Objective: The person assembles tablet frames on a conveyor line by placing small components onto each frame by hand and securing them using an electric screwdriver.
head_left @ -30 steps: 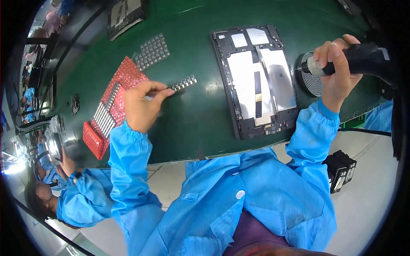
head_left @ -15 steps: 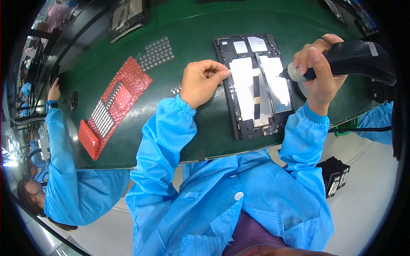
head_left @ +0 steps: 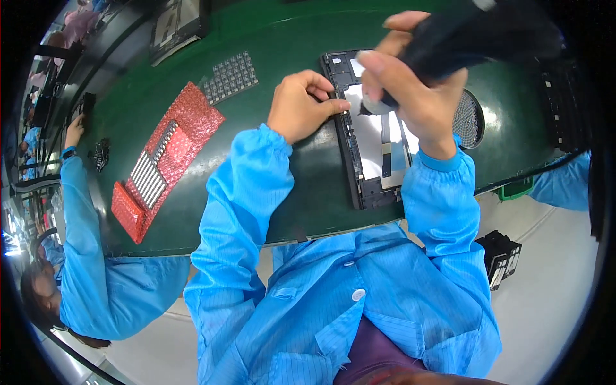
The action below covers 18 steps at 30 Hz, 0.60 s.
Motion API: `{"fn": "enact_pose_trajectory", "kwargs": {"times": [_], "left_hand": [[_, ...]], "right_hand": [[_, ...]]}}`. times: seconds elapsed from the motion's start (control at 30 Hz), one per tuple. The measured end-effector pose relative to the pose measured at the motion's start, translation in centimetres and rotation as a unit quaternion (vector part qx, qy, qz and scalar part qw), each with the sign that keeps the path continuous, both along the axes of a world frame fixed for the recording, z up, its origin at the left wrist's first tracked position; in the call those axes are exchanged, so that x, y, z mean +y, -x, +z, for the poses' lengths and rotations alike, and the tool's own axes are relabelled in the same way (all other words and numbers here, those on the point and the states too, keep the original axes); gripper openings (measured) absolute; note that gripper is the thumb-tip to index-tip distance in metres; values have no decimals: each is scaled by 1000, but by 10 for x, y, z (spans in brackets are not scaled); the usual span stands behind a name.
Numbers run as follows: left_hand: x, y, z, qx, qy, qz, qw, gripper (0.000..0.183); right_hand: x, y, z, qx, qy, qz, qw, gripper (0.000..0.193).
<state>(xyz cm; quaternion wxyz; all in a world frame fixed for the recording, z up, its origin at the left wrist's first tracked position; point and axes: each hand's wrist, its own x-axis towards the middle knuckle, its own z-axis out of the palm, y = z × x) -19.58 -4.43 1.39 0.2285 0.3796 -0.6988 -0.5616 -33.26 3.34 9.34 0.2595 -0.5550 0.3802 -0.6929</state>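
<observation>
My left hand (head_left: 301, 106) rests on the green table with its fingertips touching the left edge of an open black device frame (head_left: 369, 154), which shows silver plates inside. My right hand (head_left: 417, 90) is closed around a black electric screwdriver (head_left: 487, 35) and hovers over the upper part of that frame, hiding it. Whether my left fingers pinch anything is not visible.
Red bubble-wrap sheets (head_left: 170, 154) carrying rows of small grey parts lie at the left. A grey parts tray (head_left: 231, 77) sits behind them. A round perforated dish (head_left: 468, 119) is at the right. A co-worker in blue (head_left: 96, 256) reaches onto the green table (head_left: 308, 179) at far left.
My left hand moved from the parts at the left to the frame's left edge. My right hand brought the screwdriver from the right to over the frame.
</observation>
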Motion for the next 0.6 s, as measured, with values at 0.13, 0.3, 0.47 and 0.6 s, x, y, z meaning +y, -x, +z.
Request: {"fn": "enact_pose_trajectory", "kwargs": {"times": [0.13, 0.3, 0.47, 0.6], "left_hand": [[-22, 0, 13, -49, -52, -56, 996, 44], [-26, -1, 14, -46, -124, -85, 988, 42], [-26, 1, 11, -54, -113, -86, 988, 39], [-27, 1, 15, -60, -112, -87, 988, 37]], "right_hand": [[-17, -6, -11, 33, -4, 0, 999, 35], [-24, -11, -13, 41, -16, 2, 999, 33], [-19, -14, -7, -71, -70, 12, 995, 32], [-29, -9, -23, 37, -18, 2, 999, 33]]}}
